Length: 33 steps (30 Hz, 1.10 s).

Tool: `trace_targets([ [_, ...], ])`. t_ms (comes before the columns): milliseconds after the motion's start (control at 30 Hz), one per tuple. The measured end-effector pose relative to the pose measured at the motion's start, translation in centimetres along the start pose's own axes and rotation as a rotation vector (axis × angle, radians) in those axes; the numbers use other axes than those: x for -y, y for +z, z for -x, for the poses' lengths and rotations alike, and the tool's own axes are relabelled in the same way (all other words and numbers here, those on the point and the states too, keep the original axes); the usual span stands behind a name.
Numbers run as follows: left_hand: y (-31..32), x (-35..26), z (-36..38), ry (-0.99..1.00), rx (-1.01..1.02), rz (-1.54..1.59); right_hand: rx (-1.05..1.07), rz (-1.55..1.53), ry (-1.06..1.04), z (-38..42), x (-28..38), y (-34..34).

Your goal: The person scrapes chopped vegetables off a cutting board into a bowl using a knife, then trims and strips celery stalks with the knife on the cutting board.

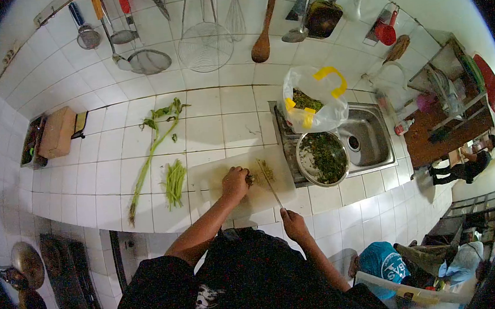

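Observation:
On the white cutting board (203, 181), my left hand (236, 184) is closed, its fingertips pressed on a small brownish piece of food (249, 180) whose kind I cannot make out. My right hand (295, 225) grips the handle of a kitchen knife (271, 186) at the board's near edge. The blade points away from me, beside finely chopped bits (266, 170). Left of the board lies a bundle of cut green stalks (175, 184). A long leafy stalk with roots (150, 156) is stretched out farther left.
A steel bowl of chopped greens (324, 158) stands right of the board, by the sink (374, 138). Behind it sits a plastic bag of greens (331, 104). Utensils, including a wooden spoon (262, 46), hang on the tiled wall. A brown block (58, 132) stands far left.

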State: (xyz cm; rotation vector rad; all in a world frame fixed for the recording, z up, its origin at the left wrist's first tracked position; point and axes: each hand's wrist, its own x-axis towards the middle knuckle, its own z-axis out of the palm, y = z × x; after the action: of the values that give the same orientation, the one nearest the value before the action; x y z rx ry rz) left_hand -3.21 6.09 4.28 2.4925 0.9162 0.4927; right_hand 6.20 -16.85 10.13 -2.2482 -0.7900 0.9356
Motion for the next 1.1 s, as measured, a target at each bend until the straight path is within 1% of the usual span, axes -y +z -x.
trace_targets([
  [67, 0.7, 0.4, -0.3, -0.001, -0.007, 0.067, 0.002, -0.016, 0.028, 0.1, 0.3, 0.0],
  [200, 2.1, 1.4, -0.7, 0.024, -0.016, 0.084, -0.038, -0.006, 0.006, -0.2, -0.6, 1.0],
  [267, 2.5, 1.6, -1.0, -0.010, 0.015, 0.184, -0.062, 0.005, -0.004, -0.2, -1.2, 1.3],
  [367, 1.1, 0.4, -1.3, 0.025, 0.080, 0.103, -0.020, -0.011, 0.052, 0.5, -0.1, 0.8],
  [433, 1.8, 0.1, -1.2, 0.025, 0.069, 0.089, -0.016, 0.019, 0.073, 0.4, -0.4, 1.2],
  [533, 1.3, -0.8, -0.9, 0.037, 0.038, 0.071, -0.045, 0.058, 0.012, 0.2, -0.8, 1.8],
  [600, 0.9, -1.1, -0.8, 0.049, 0.019, 0.065, -0.043, 0.003, 0.028, 0.2, -0.6, 2.0],
  [667, 0.9, -0.9, -1.0, 0.047, 0.050, 0.103, -0.042, -0.054, 0.046, 0.2, -0.4, 2.2],
  [767, 0.6, -0.6, -1.1, 0.074, 0.092, 0.116, -0.064, 0.007, -0.010, 0.0, -0.6, 2.3],
  [800, 1.1, -0.3, -1.1, 0.080, 0.090, 0.113, -0.020, 0.037, 0.035, 0.0, -0.3, 2.0],
  [833, 1.8, 0.2, -1.2, 0.089, 0.035, 0.132, 0.024, 0.068, 0.081, -0.1, -0.2, 1.8],
  [867, 2.5, 0.6, -1.2, 0.098, -0.021, 0.152, 0.019, 0.066, 0.079, -0.1, -0.4, 1.8],
  [900, 2.1, 0.5, -1.2, 0.103, -0.022, 0.152, 0.016, 0.092, 0.039, -0.1, -0.7, 1.8],
  [967, 1.2, 0.2, -1.3, 0.000, 0.028, 0.207, 0.007, 0.119, -0.002, -0.1, -1.3, 1.9],
  [1000, 1.7, 0.6, -1.6, 0.007, 0.026, 0.208, -0.007, 0.101, -0.019, 0.0, -1.4, 1.9],
  [1067, 2.7, 1.4, -2.1, -0.055, 0.109, 0.211, -0.023, 0.084, -0.033, 0.0, -1.5, 1.8],
  [1100, 2.4, 1.2, -2.1, -0.054, 0.110, 0.213, -0.010, 0.103, -0.055, 0.1, -1.3, 1.7],
])
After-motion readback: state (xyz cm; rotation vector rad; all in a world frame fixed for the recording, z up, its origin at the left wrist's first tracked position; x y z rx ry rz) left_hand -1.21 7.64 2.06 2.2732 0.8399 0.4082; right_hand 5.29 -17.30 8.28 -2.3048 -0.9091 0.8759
